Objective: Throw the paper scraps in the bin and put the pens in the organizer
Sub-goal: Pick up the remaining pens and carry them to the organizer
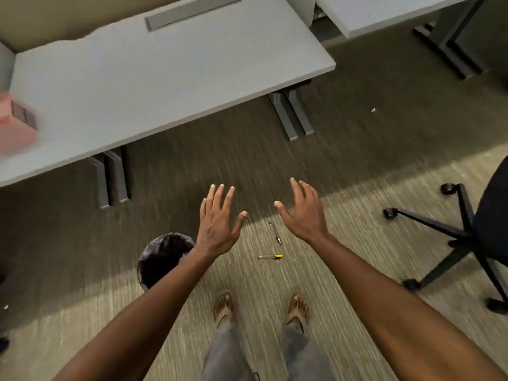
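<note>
Two pens lie on the carpet in front of my feet: a dark pen (pixel 275 233) and, just below it, a clear pen with a yellow cap (pixel 270 256). My left hand (pixel 218 224) and my right hand (pixel 305 213) are stretched out above them, fingers spread and holding nothing. A round bin with a black liner (pixel 162 255) stands on the floor under my left forearm, partly hidden by it. A pink organizer (pixel 15 127) sits blurred at the left edge of the grey desk (pixel 154 78). Small paper scraps lie on the carpet at the far right (pixel 373 110) and far left (pixel 6 307).
A black office chair (pixel 467 232) on a wheeled base stands at the right. Desk legs (pixel 291 116) reach the floor under the desk. A second grey desk (pixel 384 12) is at the top right. My sandalled feet (pixel 261 306) stand on the carpet.
</note>
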A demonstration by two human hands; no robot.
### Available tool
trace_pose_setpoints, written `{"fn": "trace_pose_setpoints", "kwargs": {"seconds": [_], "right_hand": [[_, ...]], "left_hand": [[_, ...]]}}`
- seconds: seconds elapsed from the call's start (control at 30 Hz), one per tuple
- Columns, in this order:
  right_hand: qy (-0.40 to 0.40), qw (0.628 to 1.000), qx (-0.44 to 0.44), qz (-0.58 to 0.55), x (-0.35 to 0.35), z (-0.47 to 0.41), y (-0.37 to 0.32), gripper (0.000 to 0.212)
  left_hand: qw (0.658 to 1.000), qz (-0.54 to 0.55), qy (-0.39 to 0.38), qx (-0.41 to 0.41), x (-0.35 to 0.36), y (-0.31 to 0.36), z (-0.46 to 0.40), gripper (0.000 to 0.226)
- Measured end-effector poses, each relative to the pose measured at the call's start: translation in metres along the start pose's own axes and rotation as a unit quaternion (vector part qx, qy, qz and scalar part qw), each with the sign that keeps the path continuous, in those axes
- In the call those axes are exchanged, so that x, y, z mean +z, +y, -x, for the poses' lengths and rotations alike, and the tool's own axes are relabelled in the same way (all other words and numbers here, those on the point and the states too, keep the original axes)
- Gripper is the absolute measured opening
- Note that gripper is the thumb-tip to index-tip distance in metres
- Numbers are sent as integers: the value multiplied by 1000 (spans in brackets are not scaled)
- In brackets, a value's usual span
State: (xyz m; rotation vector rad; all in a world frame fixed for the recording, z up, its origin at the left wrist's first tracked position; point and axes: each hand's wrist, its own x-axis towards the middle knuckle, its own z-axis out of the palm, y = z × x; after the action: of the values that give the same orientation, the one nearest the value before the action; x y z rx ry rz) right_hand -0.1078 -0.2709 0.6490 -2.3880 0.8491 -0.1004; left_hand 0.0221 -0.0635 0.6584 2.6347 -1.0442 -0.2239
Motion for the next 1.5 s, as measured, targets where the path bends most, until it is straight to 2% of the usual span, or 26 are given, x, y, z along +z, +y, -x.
{"fn": "trace_pose_setpoints", "kwargs": {"seconds": [0.17, 0.47, 0.73, 0.8, 0.87, 1.0, 1.07, 1.13, 1.2, 1.37, 1.5], "right_hand": [[6, 998, 51, -46, 82, -22, 48, 78], [5, 981, 156, -115, 305, -46, 156, 73], [14, 940, 297, -167, 479, -28, 227, 65], [32, 920, 345, -184, 512, -25, 240, 59], [59, 885, 411, -211, 541, -26, 251, 50], [57, 780, 564, -264, 598, -36, 274, 41], [34, 731, 610, -303, 626, -42, 283, 40], [25, 698, 636, -327, 650, -47, 290, 39], [32, 677, 652, -339, 668, -51, 294, 39], [51, 652, 678, -334, 687, -58, 297, 41], [57, 654, 683, -320, 686, -61, 298, 32]], "left_hand": [[999, 7, -34, 0, 101, -27, -27, 72], [994, -5, -111, 24, 325, -106, -57, 68], [985, -31, -157, 60, 483, -177, -70, 66], [982, -42, -165, 77, 513, -190, -72, 66], [980, -53, -171, 89, 539, -201, -75, 66], [975, -66, -189, 98, 585, -219, -79, 67], [974, -64, -194, 103, 602, -226, -79, 67], [973, -58, -197, 110, 615, -231, -78, 67], [972, -54, -201, 113, 624, -237, -77, 67], [967, -55, -220, 113, 633, -248, -74, 66], [964, -62, -225, 125, 637, -254, -78, 66]]}}
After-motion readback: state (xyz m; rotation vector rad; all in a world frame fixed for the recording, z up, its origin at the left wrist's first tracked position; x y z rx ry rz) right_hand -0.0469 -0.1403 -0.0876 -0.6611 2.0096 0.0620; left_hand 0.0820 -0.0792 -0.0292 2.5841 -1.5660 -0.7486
